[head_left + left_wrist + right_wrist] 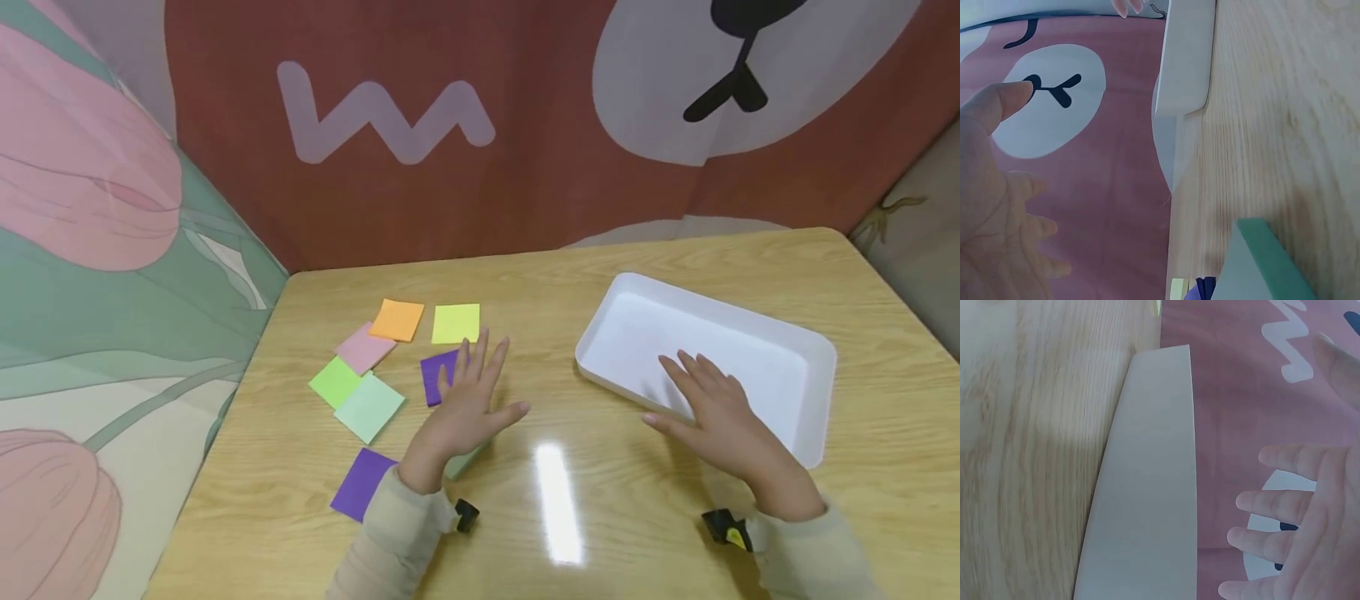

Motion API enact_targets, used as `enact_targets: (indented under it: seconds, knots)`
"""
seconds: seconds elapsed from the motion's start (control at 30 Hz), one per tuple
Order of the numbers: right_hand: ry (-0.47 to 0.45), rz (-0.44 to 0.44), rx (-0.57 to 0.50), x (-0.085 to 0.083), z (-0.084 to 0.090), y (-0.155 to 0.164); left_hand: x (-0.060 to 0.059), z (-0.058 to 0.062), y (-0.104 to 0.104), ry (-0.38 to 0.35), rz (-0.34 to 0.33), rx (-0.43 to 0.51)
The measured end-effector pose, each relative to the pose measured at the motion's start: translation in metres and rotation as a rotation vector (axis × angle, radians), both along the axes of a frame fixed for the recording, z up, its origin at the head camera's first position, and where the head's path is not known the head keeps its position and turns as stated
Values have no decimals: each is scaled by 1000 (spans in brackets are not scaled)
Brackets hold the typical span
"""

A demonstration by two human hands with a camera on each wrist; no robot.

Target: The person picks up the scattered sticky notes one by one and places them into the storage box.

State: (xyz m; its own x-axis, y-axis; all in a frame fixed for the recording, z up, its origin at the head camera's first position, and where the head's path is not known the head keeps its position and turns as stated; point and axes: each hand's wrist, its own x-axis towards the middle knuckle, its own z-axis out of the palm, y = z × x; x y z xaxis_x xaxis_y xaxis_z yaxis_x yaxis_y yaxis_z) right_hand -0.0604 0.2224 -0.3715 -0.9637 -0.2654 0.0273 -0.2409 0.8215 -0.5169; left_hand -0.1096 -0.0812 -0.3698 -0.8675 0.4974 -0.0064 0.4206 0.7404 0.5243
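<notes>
My left hand [468,408], fingers spread and holding nothing, hovers above the table. Beneath it, partly covered, are a purple sticky-note pad [438,375] and a green pad [463,462]; the green pad's thick edge [1275,259] shows in the left wrist view. My right hand [712,417], also spread and holding nothing, is over the near side of a white rectangular tray [817,358]. The tray's side wall [1147,475] fills the middle of the right wrist view, with the fingers to its right.
Left of the left hand lie orange [397,321], pink [365,348], lime green [335,383] and mint [370,408] pads, some overlapping. A yellow pad [456,323] sits behind the fingers, and another purple pad [362,483] lies by the left sleeve. A printed curtain [525,167] stands behind the table [540,350].
</notes>
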Motion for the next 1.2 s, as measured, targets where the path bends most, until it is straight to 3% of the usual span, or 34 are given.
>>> enact_targets:
  seconds: [0.9,1.2]
  knots:
    - [35,-91,6,10,-3,21,-5,-11,22,-18,-65,-77]
    - [-12,-113,10,15,-6,28,-7,-14,27,-38,-75,-93]
